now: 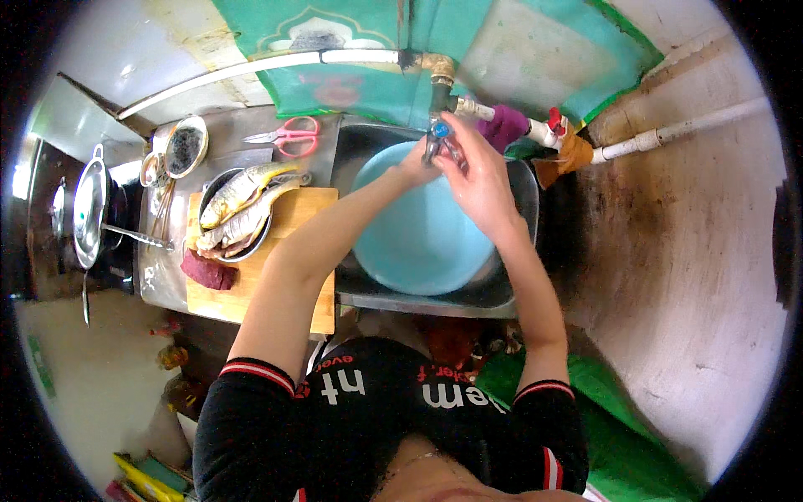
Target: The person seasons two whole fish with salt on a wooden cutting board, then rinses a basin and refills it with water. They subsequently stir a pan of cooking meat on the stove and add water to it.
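Observation:
Both my hands are at the metal tap with a blue-marked top, above a light blue basin that sits in the sink. My left hand is beside and partly behind the spout, its fingers mostly hidden. To the right of the tap is my right hand, with thumb and forefinger apart and the fingertips close to the tap's top; contact is hard to make out. On my left, two whole fish lie in a metal bowl on a wooden cutting board.
A dark red folded cloth or sponge lies on the board. Pink-handled scissors rest behind it. Farther left are a bowl of dark contents and a metal pan. White pipe runs along the right wall.

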`<action>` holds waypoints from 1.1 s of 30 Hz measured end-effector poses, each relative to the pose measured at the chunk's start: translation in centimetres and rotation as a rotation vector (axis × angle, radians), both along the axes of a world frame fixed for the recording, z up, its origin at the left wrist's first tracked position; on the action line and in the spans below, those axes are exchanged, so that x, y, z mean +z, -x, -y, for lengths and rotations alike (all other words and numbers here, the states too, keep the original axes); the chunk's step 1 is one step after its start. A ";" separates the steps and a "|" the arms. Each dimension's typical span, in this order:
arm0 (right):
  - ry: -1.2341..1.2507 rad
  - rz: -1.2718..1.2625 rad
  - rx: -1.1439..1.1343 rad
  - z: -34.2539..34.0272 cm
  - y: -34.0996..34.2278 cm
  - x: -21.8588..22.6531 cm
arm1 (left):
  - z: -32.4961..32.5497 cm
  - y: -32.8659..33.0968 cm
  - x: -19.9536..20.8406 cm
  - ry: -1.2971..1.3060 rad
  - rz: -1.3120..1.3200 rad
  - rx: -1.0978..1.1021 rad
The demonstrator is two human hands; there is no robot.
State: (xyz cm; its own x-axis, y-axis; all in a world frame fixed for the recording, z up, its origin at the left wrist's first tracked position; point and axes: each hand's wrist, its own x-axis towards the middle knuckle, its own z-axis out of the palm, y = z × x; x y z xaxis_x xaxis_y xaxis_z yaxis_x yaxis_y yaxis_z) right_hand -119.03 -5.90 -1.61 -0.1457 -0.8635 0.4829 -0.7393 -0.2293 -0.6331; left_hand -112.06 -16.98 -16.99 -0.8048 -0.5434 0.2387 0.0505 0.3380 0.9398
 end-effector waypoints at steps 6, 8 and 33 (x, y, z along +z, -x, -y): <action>-0.287 1.310 -0.013 0.8 -0.7 -10.8 | -1.8 -1.6 2.1 -0.938 -0.147 0.134; -0.281 2.039 0.548 3.6 1.4 -21.0 | -2.2 -1.1 0.2 -1.274 -0.013 0.415; -0.748 0.303 0.019 -4.1 -4.9 1.0 | -16.8 -27.3 7.3 0.137 0.422 0.347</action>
State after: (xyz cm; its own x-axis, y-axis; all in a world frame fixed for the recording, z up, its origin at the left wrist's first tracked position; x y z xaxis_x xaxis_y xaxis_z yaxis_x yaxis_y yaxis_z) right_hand -114.09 -1.80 -0.61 -0.1600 -0.9459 -0.2822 -0.5113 0.3240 -0.7960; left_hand -84.75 -0.18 -9.71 -0.6253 -0.7801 0.0220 -0.4558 0.3880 0.8011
